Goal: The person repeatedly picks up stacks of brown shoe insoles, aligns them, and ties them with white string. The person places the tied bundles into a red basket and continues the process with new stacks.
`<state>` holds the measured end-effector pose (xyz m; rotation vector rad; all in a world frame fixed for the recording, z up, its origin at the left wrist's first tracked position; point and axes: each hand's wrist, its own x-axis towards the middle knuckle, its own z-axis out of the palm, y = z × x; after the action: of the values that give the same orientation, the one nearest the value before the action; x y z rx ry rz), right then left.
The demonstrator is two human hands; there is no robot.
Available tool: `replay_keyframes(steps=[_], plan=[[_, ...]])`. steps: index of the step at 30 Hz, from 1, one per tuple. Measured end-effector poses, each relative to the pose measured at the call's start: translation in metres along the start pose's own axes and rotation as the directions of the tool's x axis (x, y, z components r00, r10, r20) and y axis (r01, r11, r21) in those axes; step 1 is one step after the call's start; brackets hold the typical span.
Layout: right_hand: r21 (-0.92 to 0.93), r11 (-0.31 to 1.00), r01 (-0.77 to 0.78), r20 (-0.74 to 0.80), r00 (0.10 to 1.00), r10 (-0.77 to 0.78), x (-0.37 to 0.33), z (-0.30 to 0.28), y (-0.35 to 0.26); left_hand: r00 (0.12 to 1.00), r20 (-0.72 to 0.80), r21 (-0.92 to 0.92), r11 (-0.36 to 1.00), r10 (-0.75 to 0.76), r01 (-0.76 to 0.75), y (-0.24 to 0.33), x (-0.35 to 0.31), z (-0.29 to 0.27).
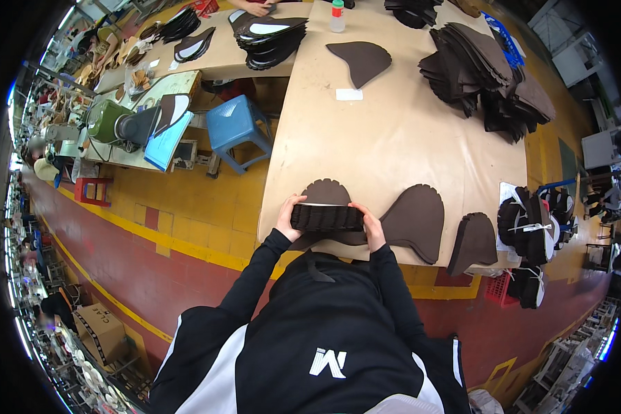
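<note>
Between my two hands is a thick stack of dark cut shoe pieces (326, 218), its layered, notched edges facing up toward me. My left hand (288, 215) grips the stack's left end, and my right hand (371, 224) grips the right end. Just beyond the stack, a brown piece with a scalloped rounded edge (326, 190) shows on the table, partly covered by it. To the right of my right hand lies a larger curved brown piece (417, 219) with a scalloped top. Farther right is a small pile of brown pieces (475, 238) at the near edge.
The pale table (386, 145) carries a single brown piece (361, 61), a white card (349, 94), a red-capped bottle (337, 19) and large dark piles (462, 65). Tied bundles (528, 224) sit at the right corner. A blue stool (236, 127) stands left. Another person's hand (259, 7) is at the far side.
</note>
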<state>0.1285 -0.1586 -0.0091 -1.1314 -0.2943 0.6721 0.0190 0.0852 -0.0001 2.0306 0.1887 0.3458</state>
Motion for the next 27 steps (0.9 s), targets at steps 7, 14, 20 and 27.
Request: replay_keyframes(steps=[7,14,20,27], plan=[[-0.461,0.887,-0.031,0.061,0.996,0.067,0.001,-0.001,-0.016,0.998,0.062,0.003,1.0,-0.018,0.018,0.006,-0.013,-0.008],[-0.728,0.68,0.088,0.133,0.991,0.014,0.015,0.003,-0.029,0.998,0.067,-0.026,0.999,-0.02,0.022,0.012,-0.008,-0.011],[-0.727,0.675,0.128,0.081,0.992,-0.101,0.011,0.003,-0.02,0.999,0.044,-0.004,1.0,-0.002,0.002,0.014,-0.001,-0.009],[-0.674,0.739,-0.002,0.036,0.999,0.036,0.01,0.004,-0.031,0.996,0.085,0.017,0.999,0.031,-0.032,0.008,0.005,-0.012]])
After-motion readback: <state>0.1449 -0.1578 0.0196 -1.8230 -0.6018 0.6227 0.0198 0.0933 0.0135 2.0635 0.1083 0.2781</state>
